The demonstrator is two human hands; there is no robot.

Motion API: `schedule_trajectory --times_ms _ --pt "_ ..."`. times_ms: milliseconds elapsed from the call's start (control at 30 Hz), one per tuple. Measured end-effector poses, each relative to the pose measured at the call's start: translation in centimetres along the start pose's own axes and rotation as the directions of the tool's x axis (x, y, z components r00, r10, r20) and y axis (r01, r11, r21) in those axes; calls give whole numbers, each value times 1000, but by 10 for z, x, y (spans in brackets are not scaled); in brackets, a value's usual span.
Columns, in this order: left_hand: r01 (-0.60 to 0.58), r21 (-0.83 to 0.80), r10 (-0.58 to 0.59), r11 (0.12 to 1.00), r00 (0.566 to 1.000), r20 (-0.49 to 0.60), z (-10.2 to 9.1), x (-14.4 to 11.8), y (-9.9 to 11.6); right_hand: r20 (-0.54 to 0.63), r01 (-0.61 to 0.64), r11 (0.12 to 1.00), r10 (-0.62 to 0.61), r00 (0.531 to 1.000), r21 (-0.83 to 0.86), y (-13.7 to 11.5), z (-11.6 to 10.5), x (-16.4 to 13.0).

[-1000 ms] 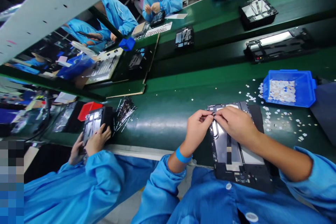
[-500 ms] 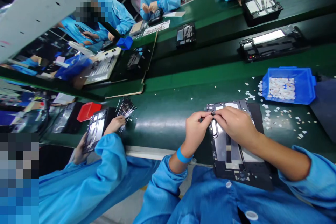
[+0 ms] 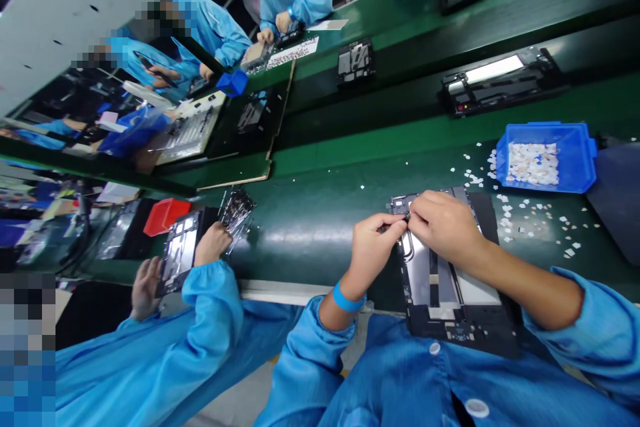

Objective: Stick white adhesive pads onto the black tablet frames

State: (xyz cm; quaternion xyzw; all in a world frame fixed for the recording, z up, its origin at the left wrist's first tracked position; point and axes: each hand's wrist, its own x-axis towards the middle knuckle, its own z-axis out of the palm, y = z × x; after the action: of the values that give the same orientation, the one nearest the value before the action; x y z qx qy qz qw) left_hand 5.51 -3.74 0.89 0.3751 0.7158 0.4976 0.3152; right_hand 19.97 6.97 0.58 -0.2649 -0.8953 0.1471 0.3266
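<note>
both hands pinching: left hand [image 3: 371, 245] & right hand [image 3: 443, 223] nipping a tiny part at black frame [image 3: 453, 293] top edge, steadying it w/ fingertips.

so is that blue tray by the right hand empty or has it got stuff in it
Not empty: the blue tray holds a layer of small white pieces.

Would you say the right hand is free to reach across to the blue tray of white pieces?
Probably yes: only scattered white pieces lie between the right hand and the blue tray.
</note>
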Motion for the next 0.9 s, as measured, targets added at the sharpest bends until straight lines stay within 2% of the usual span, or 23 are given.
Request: schedule_trajectory --times_ms 100,233,367,467,567,633,733,833,900 --pt "67 -72 -67 995 998 5 1 4 -2 -2 -78 996 78 997 33 6 -9 -1" --pt "61 -57 -62 996 998 -6 2 5 -4 -6 -20 998 21 1000 53 4 -10 -7" --pt "-82 59 84 995 996 -32 3 0 -4 -2 -7 997 7 1000 73 0 -2 -11" --pt "-211 134 218 968 975 -36 4 -3 -6 -7 -15 998 15 1000 61 0 2 -10" --pt "-259 154 266 954 964 -29 5 -3 -6 4 -33 999 33 999 37 -2 5 -5" --pt "-239 134 244 962 969 -21 5 -2 -5 25 -53 997 52 998 50 -3 7 -1" --pt "-128 56 128 990 992 2 4 1 -4 69 -95 989 87 994 113 4 0 3" --pt "5 -41 -5 999 1000 3 3 6 -6 53 -213 971 208 977 110 28 -27 -1" --pt "36 -109 -37 993 999 -1 2 10 -8 -38 -305 952 305 952 15 47 -50 -7"
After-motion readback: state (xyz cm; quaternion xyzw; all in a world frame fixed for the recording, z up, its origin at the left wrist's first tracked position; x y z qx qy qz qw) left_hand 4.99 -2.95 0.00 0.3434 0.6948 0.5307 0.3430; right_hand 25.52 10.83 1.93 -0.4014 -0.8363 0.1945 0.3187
